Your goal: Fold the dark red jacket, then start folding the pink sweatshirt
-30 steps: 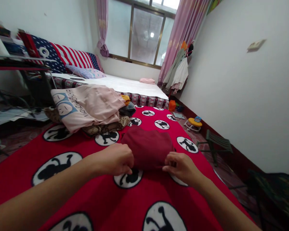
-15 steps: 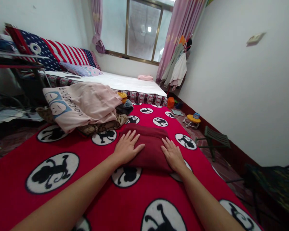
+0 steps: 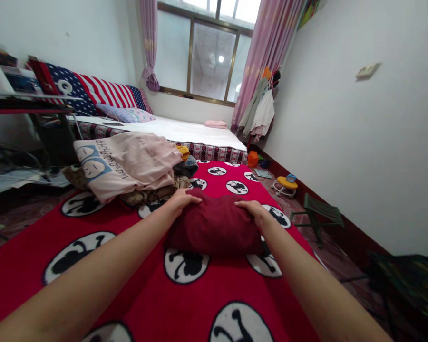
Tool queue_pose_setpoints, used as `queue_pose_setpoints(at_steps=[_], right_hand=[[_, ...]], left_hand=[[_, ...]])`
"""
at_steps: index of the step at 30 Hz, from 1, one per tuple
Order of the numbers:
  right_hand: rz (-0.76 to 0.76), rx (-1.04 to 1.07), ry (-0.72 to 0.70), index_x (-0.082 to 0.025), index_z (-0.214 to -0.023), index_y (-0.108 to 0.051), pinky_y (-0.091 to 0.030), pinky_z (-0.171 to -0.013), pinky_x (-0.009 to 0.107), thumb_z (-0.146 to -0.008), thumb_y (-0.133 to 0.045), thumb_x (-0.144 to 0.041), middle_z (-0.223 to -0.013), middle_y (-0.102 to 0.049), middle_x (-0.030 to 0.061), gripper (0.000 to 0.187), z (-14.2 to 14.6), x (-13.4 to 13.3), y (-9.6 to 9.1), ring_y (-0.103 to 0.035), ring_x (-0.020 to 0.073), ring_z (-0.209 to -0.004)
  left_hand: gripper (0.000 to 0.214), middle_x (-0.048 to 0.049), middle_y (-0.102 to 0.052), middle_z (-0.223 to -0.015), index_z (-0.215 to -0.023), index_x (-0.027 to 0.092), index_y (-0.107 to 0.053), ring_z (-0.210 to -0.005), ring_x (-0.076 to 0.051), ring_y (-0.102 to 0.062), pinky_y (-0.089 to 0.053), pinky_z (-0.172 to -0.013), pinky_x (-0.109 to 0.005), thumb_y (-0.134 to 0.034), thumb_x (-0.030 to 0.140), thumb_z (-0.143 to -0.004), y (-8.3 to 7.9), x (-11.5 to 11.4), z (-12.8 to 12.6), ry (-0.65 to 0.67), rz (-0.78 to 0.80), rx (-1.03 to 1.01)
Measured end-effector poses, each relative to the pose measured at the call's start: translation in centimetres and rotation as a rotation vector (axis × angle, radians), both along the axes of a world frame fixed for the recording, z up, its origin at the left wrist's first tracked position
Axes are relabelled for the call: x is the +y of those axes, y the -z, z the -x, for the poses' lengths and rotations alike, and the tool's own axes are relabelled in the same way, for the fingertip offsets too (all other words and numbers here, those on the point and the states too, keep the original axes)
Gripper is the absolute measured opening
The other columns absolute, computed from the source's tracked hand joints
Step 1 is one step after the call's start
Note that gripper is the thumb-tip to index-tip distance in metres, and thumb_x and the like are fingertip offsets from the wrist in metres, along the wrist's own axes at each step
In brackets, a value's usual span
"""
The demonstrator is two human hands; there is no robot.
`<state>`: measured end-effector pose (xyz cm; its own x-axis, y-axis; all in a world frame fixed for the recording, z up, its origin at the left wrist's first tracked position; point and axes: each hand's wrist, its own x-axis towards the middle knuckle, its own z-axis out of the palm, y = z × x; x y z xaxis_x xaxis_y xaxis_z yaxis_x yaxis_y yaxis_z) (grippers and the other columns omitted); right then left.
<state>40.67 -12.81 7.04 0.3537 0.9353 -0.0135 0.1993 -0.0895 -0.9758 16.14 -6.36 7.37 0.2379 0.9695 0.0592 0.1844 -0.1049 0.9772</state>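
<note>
A folded maroon garment [image 3: 214, 228] lies on the red blanket [image 3: 157, 299] patterned with black-and-white figures; its exact kind cannot be made out. My left hand [image 3: 182, 199] grips its far left corner, thumb on top and the other fingers hidden beneath the cloth. At the far right corner, my right hand [image 3: 253, 209] pinches the fabric in the same way. Between the two hands the far edge is raised a little, while the near edge rests on the blanket.
To the left sits a pile of clothes with a pink printed top [image 3: 135, 161] uppermost. Behind stands a bed [image 3: 185, 129] with a white sheet. On the right floor are a green folding stool [image 3: 321, 211] and a yellow round stool [image 3: 285, 183]. A cluttered desk [image 3: 28, 104] is at far left.
Both hands lay flat on the maroon garment before; now they have closed on its far corners, and its far edge has come up off the blanket. The camera has tilted up slightly.
</note>
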Motion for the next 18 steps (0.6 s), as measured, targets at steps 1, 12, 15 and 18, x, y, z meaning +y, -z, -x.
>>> queue_pose_setpoints(at_steps=[1, 12, 15, 18], right_hand=[[-0.047, 0.022, 0.011, -0.016, -0.072, -0.064, -0.053, -0.055, 0.033, -0.060, -0.071, -0.027, -0.064, -0.070, 0.0056, 0.017, -0.1, 0.1, -1.4, -0.065, 0.0217, -0.058], [-0.444, -0.569, -0.145, -0.021, -0.099, -0.069, -0.050, -0.090, 0.038, -0.069, -0.059, -0.016, -0.099, -0.072, 0.0044, 0.032, -1.9, -10.8, -1.0, -0.066, 0.0220, -0.095], [-0.298, -0.633, -0.283, -0.024, -0.101, -0.070, -0.049, -0.095, 0.043, -0.070, -0.049, -0.010, -0.107, -0.072, 0.0047, 0.040, -2.9, -14.2, 3.9, -0.065, 0.0232, -0.105], [-0.322, -0.645, -0.245, -0.025, -0.100, -0.070, -0.048, -0.098, 0.044, -0.074, -0.047, -0.009, -0.112, -0.070, 0.0054, 0.038, -3.0, -15.3, 4.6, -0.063, 0.0230, -0.110]], left_hand=[[0.058, -0.0116, -0.073, -0.089, -0.108, 0.009, -0.066, -0.081, -0.028, -0.069, -0.056, -0.077, -0.043, -0.082, 0.027, -0.055, -1.5, 0.0, 0.1, 0.042, -0.021, -0.091], [0.057, -0.0036, -0.067, -0.096, -0.122, 0.020, -0.060, -0.089, -0.016, -0.063, -0.050, -0.082, -0.028, -0.052, 0.001, -0.069, -1.8, -6.0, 6.2, 0.309, -0.755, 0.238], [0.061, -0.0035, -0.067, -0.100, -0.104, 0.023, -0.070, -0.095, -0.017, -0.062, -0.048, -0.085, -0.028, -0.042, -0.006, -0.059, 2.5, -8.1, 8.6, 0.496, -0.770, 0.514], [0.049, -0.0027, -0.068, -0.090, -0.084, 0.020, -0.070, -0.088, -0.015, -0.063, -0.048, -0.081, -0.025, -0.038, -0.007, -0.059, 2.4, -8.8, 9.3, 0.445, -0.721, 0.526]])
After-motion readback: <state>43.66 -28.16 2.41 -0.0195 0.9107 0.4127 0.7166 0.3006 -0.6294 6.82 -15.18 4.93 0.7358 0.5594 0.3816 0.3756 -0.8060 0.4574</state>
